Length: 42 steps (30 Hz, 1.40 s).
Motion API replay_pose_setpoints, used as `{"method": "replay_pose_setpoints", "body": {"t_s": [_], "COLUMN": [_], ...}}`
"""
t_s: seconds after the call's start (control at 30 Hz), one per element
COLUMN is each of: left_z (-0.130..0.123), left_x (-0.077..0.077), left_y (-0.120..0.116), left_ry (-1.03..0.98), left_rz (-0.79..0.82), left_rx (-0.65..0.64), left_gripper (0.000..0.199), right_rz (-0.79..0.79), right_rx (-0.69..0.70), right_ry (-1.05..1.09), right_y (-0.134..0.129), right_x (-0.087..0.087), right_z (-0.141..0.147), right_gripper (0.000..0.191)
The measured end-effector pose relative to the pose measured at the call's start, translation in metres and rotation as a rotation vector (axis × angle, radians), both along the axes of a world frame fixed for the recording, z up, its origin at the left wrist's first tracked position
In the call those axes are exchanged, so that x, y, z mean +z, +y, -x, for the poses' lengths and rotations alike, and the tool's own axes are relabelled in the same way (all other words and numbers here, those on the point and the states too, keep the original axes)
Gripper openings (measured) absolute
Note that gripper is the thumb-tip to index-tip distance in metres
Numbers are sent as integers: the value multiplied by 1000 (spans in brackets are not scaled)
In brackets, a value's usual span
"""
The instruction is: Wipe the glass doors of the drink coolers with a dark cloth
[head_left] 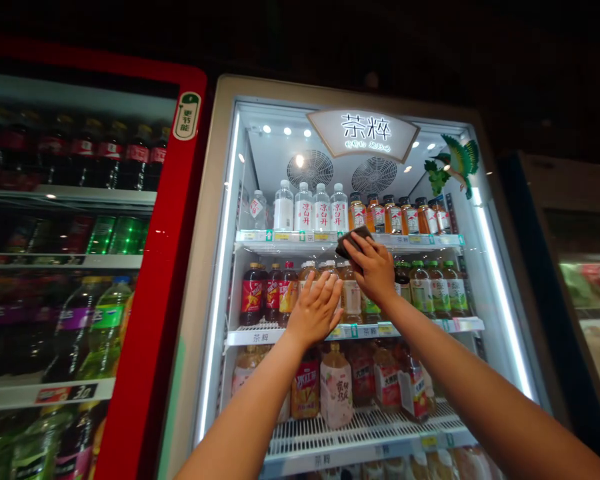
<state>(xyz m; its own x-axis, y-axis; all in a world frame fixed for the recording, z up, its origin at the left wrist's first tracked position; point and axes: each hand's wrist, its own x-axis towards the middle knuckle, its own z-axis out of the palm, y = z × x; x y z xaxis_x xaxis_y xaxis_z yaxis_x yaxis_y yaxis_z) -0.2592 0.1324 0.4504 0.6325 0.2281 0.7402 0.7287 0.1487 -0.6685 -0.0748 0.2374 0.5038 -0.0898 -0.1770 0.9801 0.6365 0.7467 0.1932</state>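
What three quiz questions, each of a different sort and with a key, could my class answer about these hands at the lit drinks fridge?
1. Which holds the dark pad: (A) left hand, (B) right hand, (C) neither?
2. True or false: in the picture, the red-framed fridge stands right of the lit fridge.
3. Fill in: the clear bottles stand on the ____ visible shelf of the lit fridge.
Key: 1 B; 2 false; 3 top.
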Motion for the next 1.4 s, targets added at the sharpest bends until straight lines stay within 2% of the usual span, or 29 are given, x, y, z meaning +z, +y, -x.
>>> {"method": "replay_pose_setpoints", "body": {"t_s": [0.07, 0.13, 0.23, 0.3, 0.37, 0.43, 0.53, 0.6, 0.67, 0.8, 0.9, 0.97, 1.03, 1.13, 1.27, 1.33, 1.4], "left_z": [3, 9, 25, 38, 51, 63, 78, 85, 90, 93, 93, 93, 93, 94, 93, 92, 93], "left_x": [0, 1, 2, 2, 2, 1, -1, -2, -3, -3, -4, -5, -6, -8, -9, -8, -7], "left_y": [-3, -10, -29, -42, -55, -65, -76, -80, -82, -82, -83, -83, -83, -80, -78, -80, -85], "left_ry": [25, 61, 71, 43, 9, -22, -34, -16, -2, -13, -13, -11, -14, -22, -18, -25, -25], "left_rz": [19, 29, 18, 3, -11, -25, -27, -13, -2, 5, 15, 19, 14, -3, -8, 8, 36], "left_rx": [-2, 3, 21, 37, 51, 61, 69, 69, 68, 55, 55, 60, 63, 62, 46, 53, 66], "left_gripper": [61, 59, 58, 60, 61, 64, 70, 72, 72, 74, 73, 70, 68, 68, 66, 65, 64], "right_rz": [-42, -59, 4, 62, 80, 40, -66, -92, -57, 36, -35, -120, -166, -118, -9, -56, -160], "right_rx": [-3, 11, 53, 84, 95, 83, 65, 66, 74, 74, 60, 48, 34, 29, 18, 17, 28], "right_ry": [-167, -232, -108, 13, 43, -59, -275, -298, -203, -17, -183, -343, -403, -269, -34, -143, -360], "right_y": [-3, 2, 9, 6, -3, -14, -21, -19, -16, -27, -39, -38, -32, -26, -42, -51, -54], "right_x": [-17, -25, -11, 4, 11, 6, -15, -23, -21, -9, -20, -31, -36, -24, 0, 1, -1], "right_z": [-11, -23, -22, -5, 14, 25, 15, 3, 0, 28, 38, 30, 17, 18, 58, 68, 64], "right_gripper": [50, 48, 47, 49, 54, 59, 60, 57, 59, 70, 63, 56, 52, 55, 60, 58, 55]}}
